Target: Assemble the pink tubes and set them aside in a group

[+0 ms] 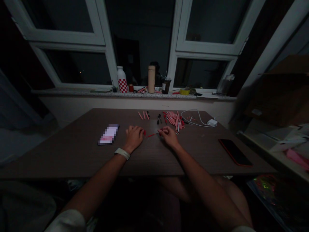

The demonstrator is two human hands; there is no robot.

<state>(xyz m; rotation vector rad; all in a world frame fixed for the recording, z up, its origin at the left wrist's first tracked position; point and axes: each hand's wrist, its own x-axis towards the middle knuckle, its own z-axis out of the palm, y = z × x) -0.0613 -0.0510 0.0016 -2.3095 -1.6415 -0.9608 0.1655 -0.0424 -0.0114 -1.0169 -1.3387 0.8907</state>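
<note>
My right hand [169, 136] pinches one end of a thin red pen refill [152, 134], whose other end points left across the table. My left hand [134, 138], with a pale watch band at the wrist, is closed with its fingertips at a small red piece [144, 132]. Just beyond the right hand lies a heap of pink pen parts [172, 118] with red and dark bits among them. Small black pieces [159, 118] sit left of that heap. Farther left, three pink pen barrels [144, 115] lie side by side.
A lit phone [108, 134] lies left of my hands, and a dark tablet-like device [235, 152] at the right. A white charger [212, 122] with a looped cable lies behind. Bottles, including a beige flask [151, 79], and a cup [166, 85] stand on the windowsill.
</note>
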